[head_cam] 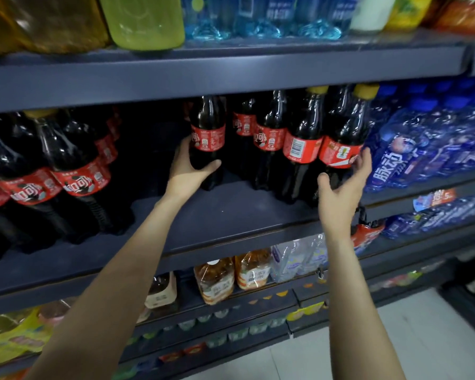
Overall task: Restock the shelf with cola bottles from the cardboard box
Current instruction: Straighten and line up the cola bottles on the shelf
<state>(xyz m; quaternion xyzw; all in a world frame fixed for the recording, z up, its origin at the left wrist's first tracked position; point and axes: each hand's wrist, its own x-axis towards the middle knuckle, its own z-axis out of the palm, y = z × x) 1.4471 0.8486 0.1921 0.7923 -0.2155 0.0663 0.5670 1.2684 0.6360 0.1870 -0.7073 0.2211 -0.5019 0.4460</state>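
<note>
Dark cola bottles with red labels stand on the middle shelf (231, 215). My left hand (188, 167) grips the lower body of one cola bottle (207, 133) standing apart at the left of the group. My right hand (343, 185) cups the front-right cola bottle (340, 144), which has a yellow cap, thumb in front and fingers round its right side. Two more small bottles (299, 141) stand between the hands. Larger cola bottles (74, 171) fill the left of the same shelf. The cardboard box is out of view.
Blue drink bottles (412, 149) crowd the shelf right of the cola. The upper shelf (231, 67) hangs low over the bottle caps. Tea and water bottles (252, 270) sit on the shelf below. Pale floor (395, 338) lies at the lower right.
</note>
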